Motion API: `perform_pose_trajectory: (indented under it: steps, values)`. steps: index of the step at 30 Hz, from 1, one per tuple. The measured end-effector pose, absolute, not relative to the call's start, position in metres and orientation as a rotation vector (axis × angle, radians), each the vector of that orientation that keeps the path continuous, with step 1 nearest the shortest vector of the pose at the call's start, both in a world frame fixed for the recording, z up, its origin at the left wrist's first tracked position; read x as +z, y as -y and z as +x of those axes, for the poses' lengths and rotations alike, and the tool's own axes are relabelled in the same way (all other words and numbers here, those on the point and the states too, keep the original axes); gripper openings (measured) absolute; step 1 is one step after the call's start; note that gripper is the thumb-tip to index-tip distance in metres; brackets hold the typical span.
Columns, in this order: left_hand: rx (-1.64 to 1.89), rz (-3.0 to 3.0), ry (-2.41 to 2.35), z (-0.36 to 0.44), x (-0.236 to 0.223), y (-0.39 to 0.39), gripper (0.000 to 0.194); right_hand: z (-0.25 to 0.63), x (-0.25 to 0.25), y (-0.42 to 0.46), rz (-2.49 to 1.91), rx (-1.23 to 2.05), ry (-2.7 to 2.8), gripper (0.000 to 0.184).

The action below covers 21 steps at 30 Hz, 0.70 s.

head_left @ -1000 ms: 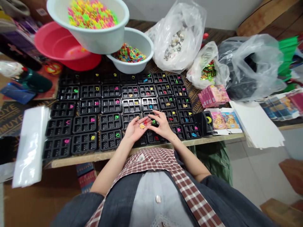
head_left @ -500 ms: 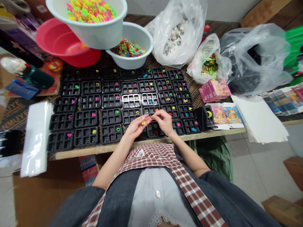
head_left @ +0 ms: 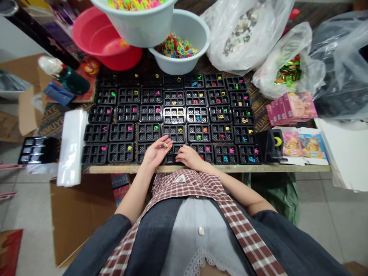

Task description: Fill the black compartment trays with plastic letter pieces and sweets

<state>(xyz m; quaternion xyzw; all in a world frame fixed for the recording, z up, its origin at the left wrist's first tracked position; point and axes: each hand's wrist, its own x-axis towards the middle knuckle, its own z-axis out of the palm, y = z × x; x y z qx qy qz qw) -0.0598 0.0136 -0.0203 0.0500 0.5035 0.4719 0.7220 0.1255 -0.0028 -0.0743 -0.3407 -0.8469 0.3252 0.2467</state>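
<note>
My left hand (head_left: 155,153) is turned palm up over the front row of black compartment trays (head_left: 122,158). Small plastic pieces (head_left: 165,145), yellowish with a bit of blue, lie in its curled fingers. Just beside it, my right hand (head_left: 191,158) has its fingers bent down into a front-row tray (head_left: 170,158). Whatever its fingertips pinch is hidden. Many trays in the rows hold one or two bright plastic pieces, such as a green piece (head_left: 199,137) and a blue piece (head_left: 225,158).
Behind the trays stand a red basin (head_left: 100,46), a pale basin (head_left: 184,65) of coloured pieces and another basin above it. Plastic bags (head_left: 250,57) lie at back right, with pink boxes (head_left: 300,105) nearer. White plastic sleeves (head_left: 70,153) rest at left.
The view has shifted, so the table sits further right. My right hand has left my left hand's fingertips and dropped to a front-row tray. An orange piece now shows beside the green one.
</note>
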Motion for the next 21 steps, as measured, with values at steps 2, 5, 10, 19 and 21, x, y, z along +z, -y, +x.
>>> perform_pose_trajectory:
  steps: [2, 5, 10, 19, 21]
  values:
    - [1.031, 0.106, -1.069, -0.058, -0.019, -0.008, 0.029, 0.124, -0.07, 0.0, -0.951, 0.839, 2.258, 0.016]
    - [1.025, 0.143, -1.017, -0.054, -0.018, -0.005, 0.028, 0.122, -0.059, -0.006, -1.016, 0.808, 2.05, 0.025]
    - [0.99, 0.211, -0.986, -0.045, -0.025, -0.006, 0.023, 0.116, -0.048, -0.016, -1.054, 0.895, 1.978, 0.022]
    - [0.948, 0.202, -1.083, -0.054, -0.039, -0.014, 0.022, 0.108, -0.051, -0.031, -1.089, 1.041, 1.871, 0.018]
    - [0.965, 0.21, -1.086, -0.06, -0.04, -0.019, 0.021, 0.106, -0.05, -0.038, -1.113, 1.085, 1.845, 0.018]
